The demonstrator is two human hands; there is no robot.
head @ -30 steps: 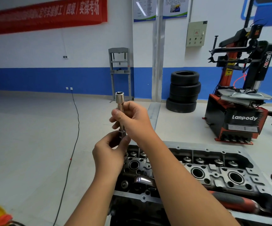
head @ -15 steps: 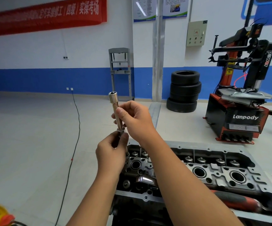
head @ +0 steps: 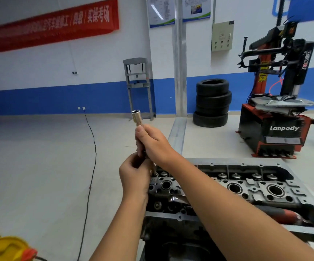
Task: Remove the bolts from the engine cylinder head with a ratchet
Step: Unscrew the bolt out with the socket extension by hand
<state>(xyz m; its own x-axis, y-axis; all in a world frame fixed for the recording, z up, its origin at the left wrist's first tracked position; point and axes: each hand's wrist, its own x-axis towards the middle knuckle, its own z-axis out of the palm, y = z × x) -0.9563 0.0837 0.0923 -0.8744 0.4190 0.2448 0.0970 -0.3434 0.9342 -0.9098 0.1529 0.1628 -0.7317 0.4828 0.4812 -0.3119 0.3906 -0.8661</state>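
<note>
Your right hand point(head: 153, 142) gripped long silver steel socket extension point(head: 137, 119) mid-shaft, socket end above grip; left hand point(head: 134, 174) pinched its lower end.

— Any writing you can read?
— "Lanpody" in white on the black front of the tire changer point(head: 284, 128), and "power" running down its upright arm.
— And the red banner point(head: 54, 25) on the wall?
— White Chinese characters; the right end reads "四级 / 实操考场". The left part is blurred.
— The wall posters point(head: 161, 12)?
— Print too small to read.
</note>
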